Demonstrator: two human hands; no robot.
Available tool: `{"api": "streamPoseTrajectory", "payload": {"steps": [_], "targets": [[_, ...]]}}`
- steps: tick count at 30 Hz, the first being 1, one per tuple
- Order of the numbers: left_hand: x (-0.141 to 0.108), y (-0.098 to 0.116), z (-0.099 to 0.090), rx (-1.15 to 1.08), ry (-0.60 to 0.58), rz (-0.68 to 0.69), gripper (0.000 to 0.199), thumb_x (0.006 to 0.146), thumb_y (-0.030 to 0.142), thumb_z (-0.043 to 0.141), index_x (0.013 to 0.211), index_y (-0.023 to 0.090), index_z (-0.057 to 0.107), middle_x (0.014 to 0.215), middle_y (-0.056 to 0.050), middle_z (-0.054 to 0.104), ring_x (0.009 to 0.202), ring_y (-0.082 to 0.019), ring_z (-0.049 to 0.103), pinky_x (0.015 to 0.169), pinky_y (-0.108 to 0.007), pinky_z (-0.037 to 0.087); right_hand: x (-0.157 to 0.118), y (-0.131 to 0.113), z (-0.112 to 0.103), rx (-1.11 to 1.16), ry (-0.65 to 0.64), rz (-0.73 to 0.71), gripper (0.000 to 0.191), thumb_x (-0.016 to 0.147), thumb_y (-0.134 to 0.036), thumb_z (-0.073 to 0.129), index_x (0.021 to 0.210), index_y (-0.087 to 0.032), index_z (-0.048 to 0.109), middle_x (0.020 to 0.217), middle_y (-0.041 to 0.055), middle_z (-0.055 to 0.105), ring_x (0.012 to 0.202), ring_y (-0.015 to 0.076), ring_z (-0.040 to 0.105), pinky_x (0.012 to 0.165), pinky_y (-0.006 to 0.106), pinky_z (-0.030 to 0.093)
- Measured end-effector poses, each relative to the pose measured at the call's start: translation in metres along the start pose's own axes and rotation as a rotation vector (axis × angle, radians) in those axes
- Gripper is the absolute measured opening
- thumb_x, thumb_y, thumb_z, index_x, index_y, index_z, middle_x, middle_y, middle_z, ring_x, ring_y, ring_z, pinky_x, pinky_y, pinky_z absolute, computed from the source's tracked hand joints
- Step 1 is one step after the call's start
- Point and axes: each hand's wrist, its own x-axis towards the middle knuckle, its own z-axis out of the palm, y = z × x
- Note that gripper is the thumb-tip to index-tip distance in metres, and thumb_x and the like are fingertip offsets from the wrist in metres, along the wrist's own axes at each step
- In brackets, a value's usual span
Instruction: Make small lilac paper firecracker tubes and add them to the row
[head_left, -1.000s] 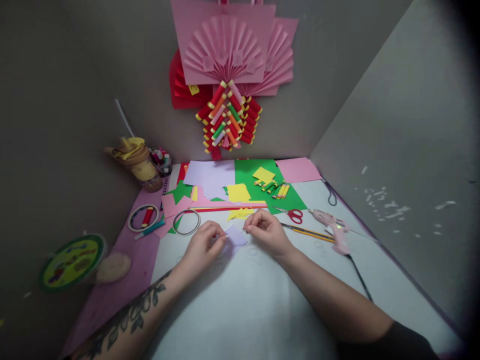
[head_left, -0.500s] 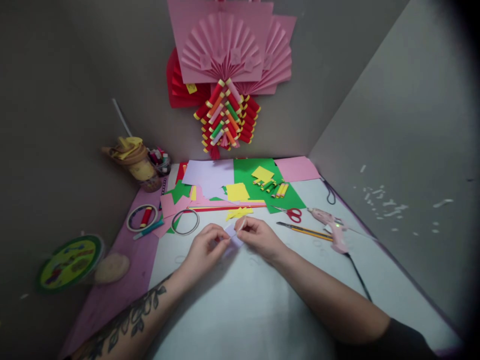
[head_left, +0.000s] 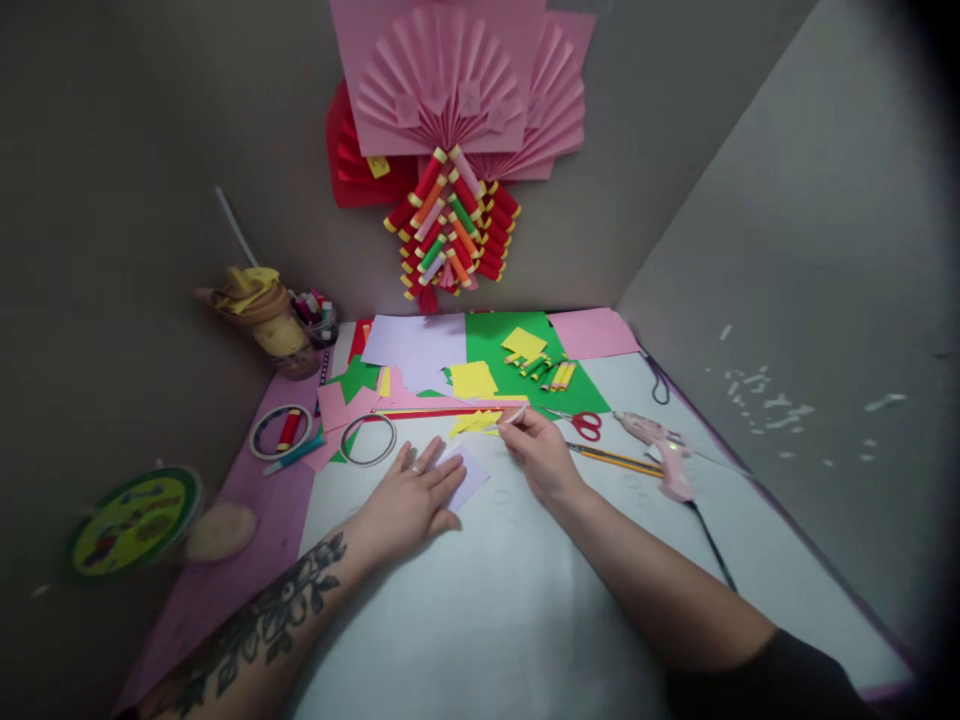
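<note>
Lilac square: one, unrolled, flat on bench, centre, partly under my left hand, grip wide. Right hand: narrow grip, holding pale sliver, possibly tape backing. Tubes: several, rolled, far right.

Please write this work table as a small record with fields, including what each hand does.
Left hand: spread, fingers on lilac square
Right hand: pinching small white strip
Tools on right: red-handled scissors, pink glue gun
Rings on left: one around red roll, another beside left hand
Green sheet: under yellow-ended rolls
Wall: pink fan above multicoloured hanging rolls
Strip material: cannot tell
</note>
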Motion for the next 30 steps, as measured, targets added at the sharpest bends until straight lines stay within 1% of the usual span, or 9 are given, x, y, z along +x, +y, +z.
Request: {"api": "streamPoseTrajectory", "payload": {"steps": [6, 8, 10, 13, 15, 18, 22, 26, 30], "targets": [[0.002, -0.009, 0.000, -0.009, 0.097, -0.100, 0.043, 0.088, 0.033, 0.046, 0.131, 0.027, 0.047, 0.135, -0.008, 0.050, 0.135, -0.031, 0.025, 0.106, -0.059, 0.017, -0.005, 0.000, 0.004, -0.123, -0.097, 0.010, 0.013, 0.071, -0.030, 0.065, 0.068, -0.020, 0.057, 0.069, -0.0008, 0.055, 0.067, 0.0141, 0.051, 0.064, 0.026, 0.042], [0.002, -0.010, -0.002, -0.081, 0.155, -0.089, 0.035, 0.090, 0.029, 0.043, 0.122, 0.026, 0.056, 0.127, -0.007, 0.058, 0.129, -0.028, 0.037, 0.105, -0.053, 0.025, -0.010, 0.001, 0.007, -0.191, -0.107, 0.024, 0.011, 0.071, -0.029, 0.064, 0.067, -0.020, 0.058, 0.074, 0.0007, 0.058, 0.070, 0.0154, 0.053, 0.067, 0.028, 0.043], [0.003, -0.010, -0.005, -0.188, 0.217, -0.083, 0.029, 0.090, 0.025, 0.042, 0.107, 0.023, 0.065, 0.111, -0.007, 0.065, 0.112, -0.023, 0.051, 0.098, -0.043, 0.036, -0.016, 0.003, 0.011, -0.310, -0.097, 0.014, 0.008, 0.069, -0.026, 0.064, 0.065, -0.020, 0.061, 0.093, 0.0053, 0.061, 0.087, 0.0196, 0.057, 0.077, 0.033, 0.044], [0.004, -0.010, -0.006, -0.351, 0.237, -0.057, 0.023, 0.087, 0.021, 0.046, 0.092, 0.020, 0.068, 0.092, -0.007, 0.067, 0.090, -0.018, 0.058, 0.084, -0.032, 0.044, -0.026, 0.005, 0.018, -0.495, -0.087, -0.013, 0.003, 0.064, -0.020, 0.065, 0.061, -0.021, 0.065, 0.130, 0.0066, 0.049, 0.125, 0.0278, 0.039, 0.100, 0.043, 0.032], [0.004, -0.010, -0.007, -0.399, 0.204, -0.026, 0.021, 0.084, 0.019, 0.049, 0.089, 0.020, 0.069, 0.088, -0.006, 0.067, 0.087, -0.018, 0.058, 0.082, -0.031, 0.044, -0.032, 0.006, 0.022, -0.565, -0.104, -0.016, 0.006, 0.060, -0.016, 0.066, 0.058, -0.021, 0.065, 0.140, 0.0041, 0.042, 0.137, 0.0291, 0.019, 0.108, 0.047, 0.019], [0.005, -0.008, -0.006, -0.397, 0.173, -0.020, 0.018, 0.082, 0.019, 0.051, 0.086, 0.021, 0.069, 0.085, -0.005, 0.066, 0.088, -0.018, 0.057, 0.083, -0.031, 0.043, -0.038, 0.007, 0.027, -0.599, -0.130, 0.016, 0.010, 0.059, -0.013, 0.066, 0.053, -0.020, 0.062, 0.144, 0.0036, 0.036, 0.140, 0.0296, 0.003, 0.110, 0.049, 0.010], [0.007, -0.006, -0.005, -0.382, 0.169, -0.060, 0.012, 0.079, 0.022, 0.056, 0.083, 0.020, 0.067, 0.084, -0.005, 0.065, 0.086, -0.019, 0.056, 0.082, -0.032, 0.042, -0.041, 0.011, 0.030, -0.618, -0.154, 0.077, 0.012, 0.061, -0.013, 0.065, 0.051, -0.018, 0.060, 0.147, 0.0055, 0.031, 0.141, 0.0294, -0.003, 0.110, 0.050, 0.011], [0.008, -0.007, -0.003, -0.377, 0.167, -0.063, 0.010, 0.077, 0.021, 0.057, 0.080, 0.019, 0.067, 0.082, -0.004, 0.063, 0.084, -0.018, 0.055, 0.081, -0.031, 0.041, -0.043, 0.013, 0.033, -0.691, -0.151, 0.034, 0.012, 0.063, -0.013, 0.063, 0.052, -0.019, 0.061, 0.143, 0.0091, 0.038, 0.141, 0.0266, 0.002, 0.111, 0.048, 0.011], [0.009, -0.009, -0.001, -0.380, 0.163, -0.057, 0.010, 0.076, 0.020, 0.057, 0.081, 0.019, 0.066, 0.082, -0.004, 0.063, 0.083, -0.018, 0.054, 0.080, -0.031, 0.041, -0.042, 0.012, 0.034, -0.747, -0.201, -0.041, 0.018, 0.066, -0.014, 0.058, 0.049, -0.022, 0.055, 0.120, 0.0102, 0.062, 0.140, 0.0206, 0.017, 0.114, 0.043, 0.005]]}}
